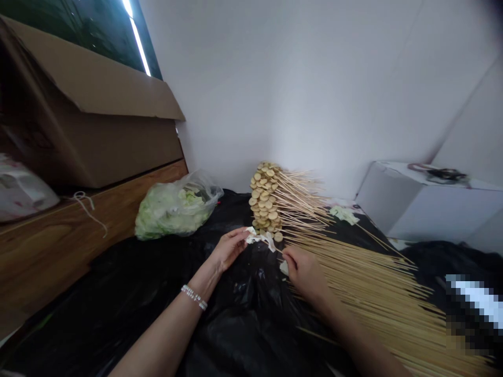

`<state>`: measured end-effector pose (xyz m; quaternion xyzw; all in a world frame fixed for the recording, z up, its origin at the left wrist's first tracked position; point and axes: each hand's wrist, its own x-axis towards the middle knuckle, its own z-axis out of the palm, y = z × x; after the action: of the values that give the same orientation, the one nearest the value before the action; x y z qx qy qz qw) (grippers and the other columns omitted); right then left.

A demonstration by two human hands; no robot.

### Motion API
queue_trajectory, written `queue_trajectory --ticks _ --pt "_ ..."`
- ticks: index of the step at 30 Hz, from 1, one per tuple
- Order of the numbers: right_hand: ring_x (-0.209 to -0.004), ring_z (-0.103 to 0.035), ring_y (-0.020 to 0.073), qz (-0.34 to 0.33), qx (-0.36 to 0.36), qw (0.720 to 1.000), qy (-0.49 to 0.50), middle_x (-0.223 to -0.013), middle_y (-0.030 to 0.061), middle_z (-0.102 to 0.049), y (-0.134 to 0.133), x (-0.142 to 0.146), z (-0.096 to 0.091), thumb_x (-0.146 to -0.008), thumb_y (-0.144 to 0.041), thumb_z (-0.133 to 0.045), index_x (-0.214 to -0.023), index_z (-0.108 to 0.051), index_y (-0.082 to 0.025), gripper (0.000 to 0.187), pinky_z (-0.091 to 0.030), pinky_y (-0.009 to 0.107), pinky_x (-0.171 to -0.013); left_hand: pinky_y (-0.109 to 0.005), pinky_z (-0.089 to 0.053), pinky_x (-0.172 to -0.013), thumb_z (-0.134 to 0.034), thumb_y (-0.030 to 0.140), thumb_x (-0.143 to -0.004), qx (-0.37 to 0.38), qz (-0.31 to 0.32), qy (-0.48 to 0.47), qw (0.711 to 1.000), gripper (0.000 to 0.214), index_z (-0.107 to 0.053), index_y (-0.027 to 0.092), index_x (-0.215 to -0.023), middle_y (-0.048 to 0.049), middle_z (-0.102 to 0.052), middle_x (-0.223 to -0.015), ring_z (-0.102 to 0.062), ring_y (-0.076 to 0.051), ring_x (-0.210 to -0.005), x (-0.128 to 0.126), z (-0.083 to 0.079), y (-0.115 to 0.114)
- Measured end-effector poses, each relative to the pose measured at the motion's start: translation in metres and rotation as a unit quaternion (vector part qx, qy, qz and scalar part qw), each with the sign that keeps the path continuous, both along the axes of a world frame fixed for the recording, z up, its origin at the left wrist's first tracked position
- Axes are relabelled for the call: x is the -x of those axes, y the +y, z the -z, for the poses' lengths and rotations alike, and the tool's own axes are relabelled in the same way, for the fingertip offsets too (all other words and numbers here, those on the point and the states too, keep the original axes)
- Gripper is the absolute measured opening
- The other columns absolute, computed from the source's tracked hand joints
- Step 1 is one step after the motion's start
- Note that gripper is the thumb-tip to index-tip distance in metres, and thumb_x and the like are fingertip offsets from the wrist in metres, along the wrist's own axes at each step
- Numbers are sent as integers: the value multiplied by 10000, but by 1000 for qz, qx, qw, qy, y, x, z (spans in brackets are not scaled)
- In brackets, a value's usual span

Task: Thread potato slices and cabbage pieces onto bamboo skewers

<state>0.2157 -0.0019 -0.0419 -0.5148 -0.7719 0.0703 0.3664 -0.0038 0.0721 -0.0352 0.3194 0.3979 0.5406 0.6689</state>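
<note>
My left hand pinches one end of a pale cabbage leaf, its fingertips closed on it. The leaf stretches toward my right hand, whose fingers are wrapped round a thin bamboo skewer. The skewer's far end meets the leaf. Just behind the leaf is a pile of round slices on skewers, which look like potato, their sticks pointing right. Many bare bamboo skewers lie in a layer beneath and beyond my right hand. A pale leaf scrap rests beside that hand.
A clear bag of cut cabbage sits at the left on black plastic sheeting. Farther right, one skewer carries a leaf. An open cardboard box stands on a wooden surface; a white box is at the right.
</note>
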Motion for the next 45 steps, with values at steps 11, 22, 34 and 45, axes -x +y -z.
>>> queue_trajectory --ticks 11,22,34,45 --pt "-730 -551 166 -9 -1 1000 23 -746 44 -609 1 5 5 -904 -182 -404 -771 -604 -173 240 -359 257 -688 -316 -552 -741 -710 100 -736 48 20 -16 999 171 -677 161 -893 -51 -713 -865 -659 -140 -737 -2 -4 -7" --pt "-716 -561 161 -1 -15 999 40 -729 30 -618 -1 8 5 -893 -172 -433 -774 -617 -180 219 -350 256 -672 -342 -541 -866 -624 128 -827 7 49 -87 995 175 -668 158 -994 -90 -707 -1017 -675 -172 -903 -8 -8 -12" --pt "-711 -564 162 3 -38 998 59 -732 32 -618 -1 10 6 -896 -175 -428 -774 -607 -177 217 -365 260 -675 -308 -534 -875 -630 128 -833 -25 40 -81 996 173 -681 128 -999 -96 -709 -1025 -674 -164 -909 -17 -7 -14" --pt "-756 -586 169 9 -71 996 55 -789 48 -646 0 9 7 -912 -184 -413 -859 -615 -180 209 -396 265 -718 -184 -536 -639 -720 149 -764 45 91 -113 988 145 -666 125 -897 -54 -692 -826 -646 -95 -670 -20 -7 -20"
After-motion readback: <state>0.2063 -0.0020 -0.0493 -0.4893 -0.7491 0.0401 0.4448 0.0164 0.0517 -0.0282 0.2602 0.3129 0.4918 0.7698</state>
